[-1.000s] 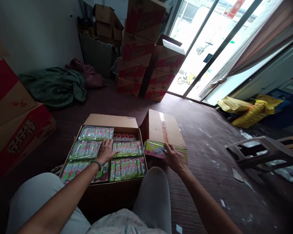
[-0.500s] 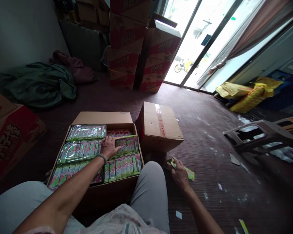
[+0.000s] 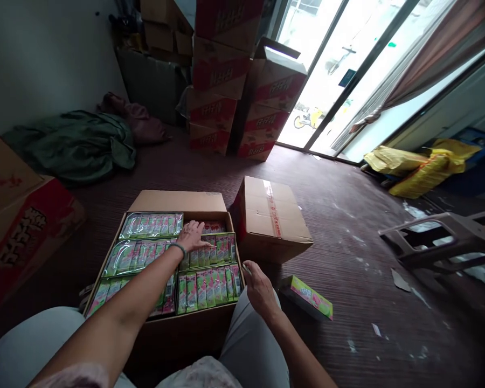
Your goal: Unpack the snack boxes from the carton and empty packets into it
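Note:
My left hand (image 3: 192,236) rests on a tray of green-and-pink sachets (image 3: 222,250) inside an open carton (image 3: 178,200). Its thumb is spread over the sachets and the bent fingers lie by the tray's back edge. Several clear-wrapped trays of similar sachets (image 3: 135,254) fill the carton, and red packs (image 3: 215,228) show behind the touched tray. My right hand (image 3: 261,285) is at the carton's right side, above my knee, its fingertips pinched around a small pale thing that I cannot make out. A green-and-pink display box (image 3: 307,297) lies on the floor to its right.
A taped brown carton (image 3: 275,210) stands just right of the open one. Red printed cartons (image 3: 216,116) are stacked behind, and another (image 3: 28,226) is at the left. A plastic stool (image 3: 428,231) and yellow sacks (image 3: 418,167) are at the right. Paper scraps litter the floor.
My right hand has let go of the green-and-pink display box and moved left to the carton's right edge. My left hand stays on the same tray. The whole view has shifted slightly.

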`<state>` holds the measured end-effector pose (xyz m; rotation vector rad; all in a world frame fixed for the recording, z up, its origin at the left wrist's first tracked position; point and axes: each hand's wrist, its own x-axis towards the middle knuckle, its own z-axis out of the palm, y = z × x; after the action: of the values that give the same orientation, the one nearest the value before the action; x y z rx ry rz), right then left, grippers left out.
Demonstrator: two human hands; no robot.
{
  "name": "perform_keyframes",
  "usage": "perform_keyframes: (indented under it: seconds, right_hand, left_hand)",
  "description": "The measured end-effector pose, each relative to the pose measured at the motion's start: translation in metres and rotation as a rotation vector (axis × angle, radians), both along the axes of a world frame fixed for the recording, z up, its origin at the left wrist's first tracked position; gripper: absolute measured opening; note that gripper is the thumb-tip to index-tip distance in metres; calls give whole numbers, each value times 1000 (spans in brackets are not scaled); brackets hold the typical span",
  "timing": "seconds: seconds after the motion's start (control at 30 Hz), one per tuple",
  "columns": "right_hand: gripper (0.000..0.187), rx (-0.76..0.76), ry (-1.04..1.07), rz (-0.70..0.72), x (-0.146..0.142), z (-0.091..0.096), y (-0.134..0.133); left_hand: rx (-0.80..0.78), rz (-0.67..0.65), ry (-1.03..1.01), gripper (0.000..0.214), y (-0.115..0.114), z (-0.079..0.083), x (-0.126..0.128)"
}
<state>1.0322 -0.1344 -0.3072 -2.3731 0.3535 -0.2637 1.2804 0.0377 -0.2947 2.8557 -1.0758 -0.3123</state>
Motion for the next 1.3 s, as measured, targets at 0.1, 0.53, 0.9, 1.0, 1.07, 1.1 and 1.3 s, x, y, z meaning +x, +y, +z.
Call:
perform_keyframes:
  seconds: [0.1,0.53,0.9,1.0,1.07,1.1,1.3]
  right_hand:
    - [34,6,0,-36,-25,-19,0]
    - [36,113,-125,-132,-48,-7,6]
    - [27,-481,123,571,18,82,47]
    - [25,-586,163,731,38,91,80]
    - [25,-638,187,792,44,94,97]
    - [25,-662,202,804,46,96,102]
    - [29,-733,269,841,42,99,103]
  left_hand:
    - [126,48,153,95,-9,-5,25]
    - [-35,-26,-190,50,19,75,-97]
    - [-342,57,-204,92,102,18,-164]
    - [-437,47,-160,79,115,4,-156]
    - [-473,51,-153,67,117,0,-154]
    - [-482,56,-155,63,116,-1,-154]
    - [-440,49,-192,53,109,15,-159]
